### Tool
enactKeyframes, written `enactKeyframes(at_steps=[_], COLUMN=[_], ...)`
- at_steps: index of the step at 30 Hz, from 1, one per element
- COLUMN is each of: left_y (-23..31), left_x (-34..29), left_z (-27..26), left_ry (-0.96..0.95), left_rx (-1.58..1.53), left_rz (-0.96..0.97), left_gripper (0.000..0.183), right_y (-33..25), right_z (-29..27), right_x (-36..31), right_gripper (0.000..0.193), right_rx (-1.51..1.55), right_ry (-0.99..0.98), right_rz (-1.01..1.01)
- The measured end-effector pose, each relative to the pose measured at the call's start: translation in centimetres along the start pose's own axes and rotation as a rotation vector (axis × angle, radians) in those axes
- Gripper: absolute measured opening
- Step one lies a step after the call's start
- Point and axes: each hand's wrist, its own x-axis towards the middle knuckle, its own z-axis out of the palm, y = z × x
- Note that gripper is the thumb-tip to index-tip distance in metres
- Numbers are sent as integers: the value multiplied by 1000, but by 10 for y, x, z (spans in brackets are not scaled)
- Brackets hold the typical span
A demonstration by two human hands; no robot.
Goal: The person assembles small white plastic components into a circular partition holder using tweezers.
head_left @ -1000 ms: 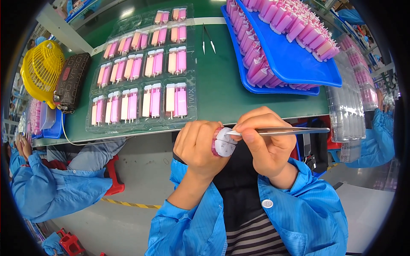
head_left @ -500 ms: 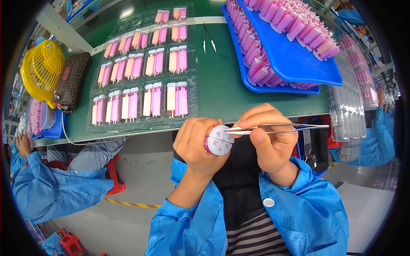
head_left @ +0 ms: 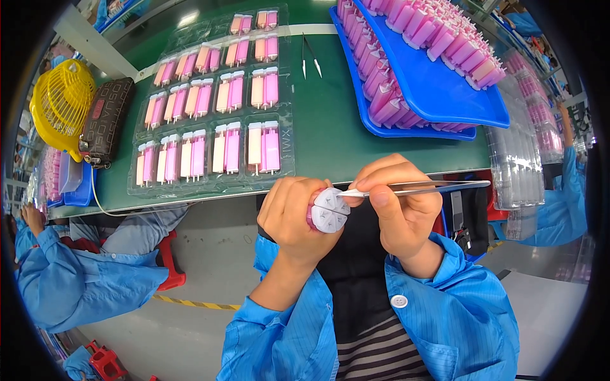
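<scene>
My left hand (head_left: 293, 216) grips a small pink cylindrical part with a white round end cap (head_left: 327, 210) facing me. In my right hand (head_left: 400, 206) I pinch metal tweezers (head_left: 432, 187), whose tips touch the top edge of the white cap. Both hands hover in front of my chest, just below the near edge of the green table (head_left: 330, 127). A clear blister tray (head_left: 213, 127) on the table holds rows of pink and cream parts.
Stacked blue trays (head_left: 438, 89) full of pink parts stand at the back right, beside a stack of clear trays (head_left: 524, 159). A spare pair of tweezers (head_left: 309, 57) lies on the table. A yellow fan (head_left: 60, 105) and dark pouch (head_left: 105, 120) sit left. A co-worker in blue (head_left: 70, 279) sits lower left.
My hands have shifted slightly; the tweezers' tips stay at the white cap while the part has turned a little in my left hand.
</scene>
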Motion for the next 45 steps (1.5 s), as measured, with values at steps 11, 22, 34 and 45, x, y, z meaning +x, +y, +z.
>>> enactKeyframes(at_steps=[11, 22, 34, 45], left_y=[-1, 4, 5, 0], left_x=[-1, 1, 0, 1], left_z=[-1, 0, -2, 0], left_ry=[-22, 3, -6, 42], left_rx=[72, -120, -72, 33], left_rz=[48, -117, -83, 57], left_gripper=[23, 25, 23, 19], right_y=[-15, -3, -13, -7], right_z=[-3, -5, -5, -3], right_x=[17, 4, 12, 6], right_gripper=[5, 10, 11, 8], right_rx=[-326, -113, -290, -152], right_ry=[-175, -67, -184, -101], right_rz=[-131, -92, -192, -65])
